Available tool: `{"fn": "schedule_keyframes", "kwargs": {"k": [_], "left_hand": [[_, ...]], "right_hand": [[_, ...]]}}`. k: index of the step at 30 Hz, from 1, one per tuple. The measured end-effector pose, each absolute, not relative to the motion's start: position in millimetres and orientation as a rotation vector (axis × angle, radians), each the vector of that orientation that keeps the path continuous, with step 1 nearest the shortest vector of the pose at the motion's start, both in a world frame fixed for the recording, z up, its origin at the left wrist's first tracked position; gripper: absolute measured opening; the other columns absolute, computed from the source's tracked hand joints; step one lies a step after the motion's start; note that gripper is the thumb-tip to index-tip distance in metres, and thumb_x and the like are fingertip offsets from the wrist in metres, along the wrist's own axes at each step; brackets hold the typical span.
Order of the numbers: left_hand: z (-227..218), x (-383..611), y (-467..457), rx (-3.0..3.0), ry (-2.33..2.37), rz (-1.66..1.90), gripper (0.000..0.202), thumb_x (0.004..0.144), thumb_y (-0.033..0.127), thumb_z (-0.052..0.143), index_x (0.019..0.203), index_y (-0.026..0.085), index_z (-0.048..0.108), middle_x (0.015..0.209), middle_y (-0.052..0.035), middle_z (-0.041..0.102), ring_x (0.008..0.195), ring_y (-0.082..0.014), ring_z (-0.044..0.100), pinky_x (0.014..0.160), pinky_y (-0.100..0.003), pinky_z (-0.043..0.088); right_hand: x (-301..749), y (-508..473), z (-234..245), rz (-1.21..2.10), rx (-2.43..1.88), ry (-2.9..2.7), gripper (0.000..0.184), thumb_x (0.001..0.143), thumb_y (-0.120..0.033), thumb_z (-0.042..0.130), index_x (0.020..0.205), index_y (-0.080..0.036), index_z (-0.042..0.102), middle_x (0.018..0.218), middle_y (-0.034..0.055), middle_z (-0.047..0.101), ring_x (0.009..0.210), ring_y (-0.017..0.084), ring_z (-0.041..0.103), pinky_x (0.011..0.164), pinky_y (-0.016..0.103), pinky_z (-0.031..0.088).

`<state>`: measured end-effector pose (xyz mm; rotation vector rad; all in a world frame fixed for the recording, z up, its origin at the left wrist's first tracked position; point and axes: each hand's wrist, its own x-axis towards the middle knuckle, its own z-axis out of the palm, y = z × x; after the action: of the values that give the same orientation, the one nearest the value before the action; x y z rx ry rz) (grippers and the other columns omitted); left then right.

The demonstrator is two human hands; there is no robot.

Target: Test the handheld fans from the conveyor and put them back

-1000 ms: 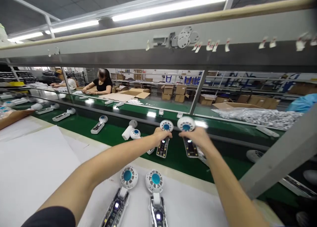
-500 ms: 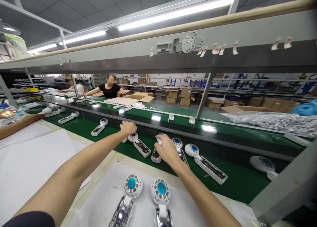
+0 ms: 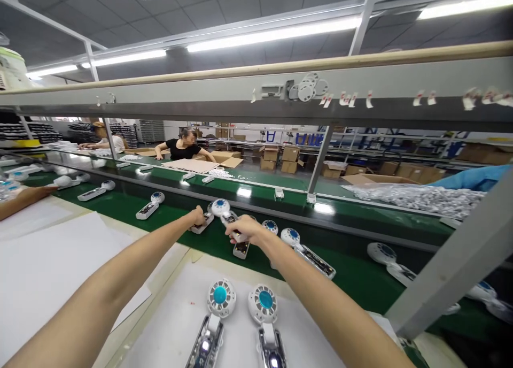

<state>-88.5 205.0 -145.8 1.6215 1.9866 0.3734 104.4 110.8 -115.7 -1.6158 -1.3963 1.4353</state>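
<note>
Both my arms reach out over the green conveyor belt (image 3: 360, 282). My right hand (image 3: 245, 230) is closed round the handle of a white handheld fan (image 3: 223, 209) with a blue centre, lifted a little above the belt. My left hand (image 3: 197, 216) is closed on another fan unit (image 3: 202, 223) lying on the belt. Right behind the right hand, more fans (image 3: 308, 250) lie on the belt. Two fans with open handles (image 3: 218, 317) (image 3: 265, 320) lie side by side on the white sheet in front of me.
Further fans (image 3: 147, 206) (image 3: 94, 191) are spread along the belt to the left, others (image 3: 390, 261) to the right. A grey slanted frame post (image 3: 452, 261) crosses at right. Another person's arm (image 3: 20, 199) rests at far left. Workers sit across the line by cardboard boxes (image 3: 290, 159).
Both hands set down the two fans they held up and shifted left along the belt. The right hand has now lifted another fan; the left has closed on a unit further left.
</note>
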Motion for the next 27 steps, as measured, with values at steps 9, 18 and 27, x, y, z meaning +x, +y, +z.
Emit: {"fn": "schedule_keyframes", "kwargs": {"k": [9,18,27], "left_hand": [[-140.9,-33.8,160.2,1.312,1.416,0.677,0.034,0.096,0.037,0.061,0.12,0.014,0.061,0.113,-0.0089,0.065,0.094,-0.0186,0.066,0.08,-0.037,0.058],[-56.4,36.6,62.3,1.294,0.634,1.105,0.023,0.086,0.016,0.051,0.109,0.016,0.05,0.104,-0.0101,0.069,0.064,-0.016,0.07,0.059,-0.03,0.057],[-34.6,37.8,13.0,1.356,0.209,1.157,0.072,0.08,0.019,0.069,0.139,0.029,0.028,0.118,-0.0087,0.065,0.073,-0.0222,0.075,0.062,-0.036,0.063]], "right_hand": [[181.6,36.7,-72.6,1.268,-1.099,-1.065,0.014,0.092,-0.018,0.043,0.098,-0.014,0.055,0.087,0.0073,0.067,0.056,0.012,0.063,0.05,0.025,0.054],[210.7,7.3,-57.6,0.924,-0.875,-1.122,0.062,0.076,-0.017,0.062,0.132,-0.026,0.037,0.101,0.0005,0.068,0.074,0.019,0.072,0.065,0.034,0.063],[225.7,-24.8,-29.8,0.908,-0.75,-1.335,0.074,0.078,-0.018,0.066,0.143,-0.03,0.032,0.113,0.0032,0.069,0.085,0.022,0.074,0.064,0.033,0.064]]}}
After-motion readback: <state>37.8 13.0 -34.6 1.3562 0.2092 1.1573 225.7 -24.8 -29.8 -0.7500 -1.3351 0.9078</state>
